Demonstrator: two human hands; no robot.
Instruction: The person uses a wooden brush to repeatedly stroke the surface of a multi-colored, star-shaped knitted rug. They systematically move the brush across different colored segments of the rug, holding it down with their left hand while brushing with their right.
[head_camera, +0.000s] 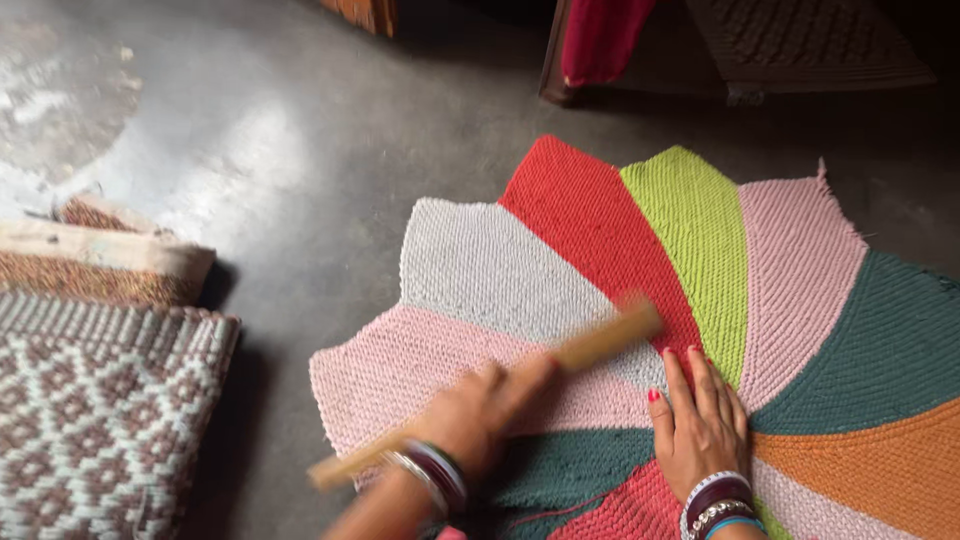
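A round, hand-woven mat of coloured wedges, red, lime green, pink, dark green, orange and pale grey (700, 300), lies flat on the dark grey polished floor (300, 150). The left hand (480, 410) has its grip clenched around the middle of a long, flat, tan wooden stick (590, 345), which is blurred and slants from lower left to upper right over the pink and grey wedges. The right hand (700, 425) holds nothing; it lies open, palm down, fingers together, on the seam where the red, pink and dark green wedges meet, touching the mat just beside the stick's far end. Judging by this, the step in hand is beating or pressing the weave flat with the stick while the other hand pins the mat; the next stroke calls for keeping the stick clear of the pinning fingers. To the left, well apart, sits a stack of folded brown-and-white patterned woven mats (100, 410).
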